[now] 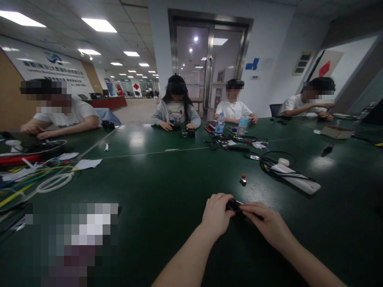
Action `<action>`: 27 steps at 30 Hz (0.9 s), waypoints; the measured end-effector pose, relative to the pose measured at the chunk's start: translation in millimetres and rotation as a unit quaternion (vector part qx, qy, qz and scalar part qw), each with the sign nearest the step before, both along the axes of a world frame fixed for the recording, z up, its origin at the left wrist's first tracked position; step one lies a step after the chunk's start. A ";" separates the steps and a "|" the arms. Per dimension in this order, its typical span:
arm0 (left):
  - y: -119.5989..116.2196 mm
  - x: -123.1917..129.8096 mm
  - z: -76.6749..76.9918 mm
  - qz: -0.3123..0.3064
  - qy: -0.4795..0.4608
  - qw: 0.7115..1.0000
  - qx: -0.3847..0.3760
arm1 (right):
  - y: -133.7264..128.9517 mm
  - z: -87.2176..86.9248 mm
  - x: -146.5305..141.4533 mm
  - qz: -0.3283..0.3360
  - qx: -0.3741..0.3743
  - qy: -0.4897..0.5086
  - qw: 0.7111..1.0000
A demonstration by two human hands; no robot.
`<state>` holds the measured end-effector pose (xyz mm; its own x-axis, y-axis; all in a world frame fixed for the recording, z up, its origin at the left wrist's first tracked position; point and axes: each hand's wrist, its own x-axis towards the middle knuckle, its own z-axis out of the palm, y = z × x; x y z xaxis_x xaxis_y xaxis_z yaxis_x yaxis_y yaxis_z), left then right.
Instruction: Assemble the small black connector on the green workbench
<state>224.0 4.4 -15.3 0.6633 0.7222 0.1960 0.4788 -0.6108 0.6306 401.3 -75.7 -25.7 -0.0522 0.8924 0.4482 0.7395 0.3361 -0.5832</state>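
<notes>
Black piece (pixel 232 205): small, dark, glossy, compact, thin bright metal bit (pixel 239 202) at its right end; markings too small to read, a good part hidden by fingers. Sits left of the white bar (pixel 299 180), on the near side; can't tell if it touches the bench (pixel 155 191). Grip: left hand (pixel 216 216) grasps the black piece between thumb and fingers; right hand (pixel 267 221) pinches at its metal end, thumb and fingertips together. Around, left to right: cable pile (pixel 18 185), yellow, green and white, far left of the bar, with white coil (pixel 55 182) at its edge; blurred-out thing (pixel 89 231), well left and nearer than the bar, can't tell what; paper sheet (pixel 88 164) far left; wrench (pixel 107 147) left and farther back; seated person (pixel 176 113) across the bench, back and left of the bar, both hands at dark parts; two bottles (pixel 220 124) (pixel 243 124), back-left of the bar; dark cable tangle (pixel 236 146) in front of them; red-and-silver part (pixel 243 181) and orange bit (pixel 243 175) close together, just left of the bar, beyond the hands. Black cable (pixel 265 165) loops by the bar and crosses over it, partly covering it. Cardboard tray (pixel 336 132) back-right of the bar.
</notes>
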 end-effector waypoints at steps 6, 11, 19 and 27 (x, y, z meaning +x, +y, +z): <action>0.4 -0.2 0.7 0.000 0.000 1.000 -0.004 | -1.0 3.2 1.3 0.019 0.013 -0.028 0.999; -0.9 -1.6 4.8 -0.002 0.009 1.000 -0.016 | -3.7 6.4 -5.6 0.013 0.022 -0.055 0.998; -1.9 -1.7 7.4 0.004 0.007 1.000 -0.021 | -8.8 9.8 -16.5 -0.005 0.027 -0.105 0.994; -3.3 -7.0 11.2 -0.021 -0.016 0.998 -0.056 | -6.6 9.4 -11.6 -0.020 0.034 -0.156 0.987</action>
